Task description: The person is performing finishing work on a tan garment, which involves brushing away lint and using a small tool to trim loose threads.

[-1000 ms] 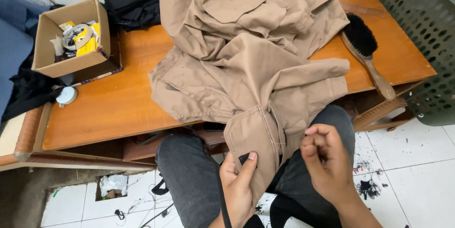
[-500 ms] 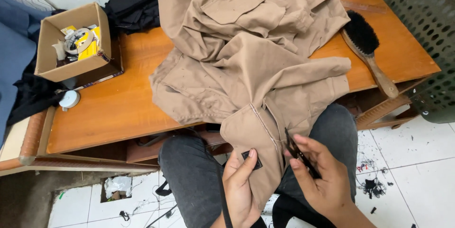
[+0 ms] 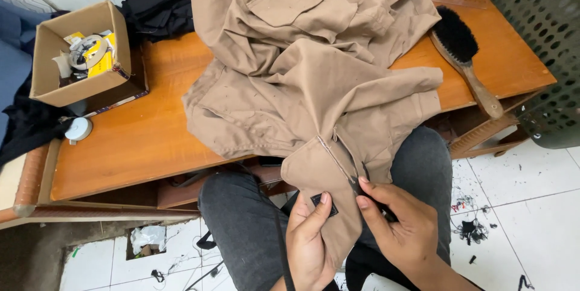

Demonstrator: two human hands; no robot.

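A tan garment (image 3: 314, 67) lies heaped on the wooden table (image 3: 145, 140), and one end hangs over the edge onto my lap. My left hand (image 3: 311, 242) holds that hanging end from below, thumb beside a small black label (image 3: 324, 203). My right hand (image 3: 396, 230) pinches the fabric at the seam with the zip (image 3: 338, 164), and something small and dark shows under its fingers. My dark grey trouser legs (image 3: 241, 224) are beneath the cloth.
A cardboard box (image 3: 81, 55) with tape rolls and small items stands at the table's left. Black folded cloth (image 3: 160, 4) lies behind it. A black-bristled brush with a wooden handle (image 3: 468, 61) rests at the right. A perforated grey basket (image 3: 531, 31) stands at the far right.
My right hand has come down from mid-air onto the fabric beside the zip. My left hand has kept its hold on the hanging end.
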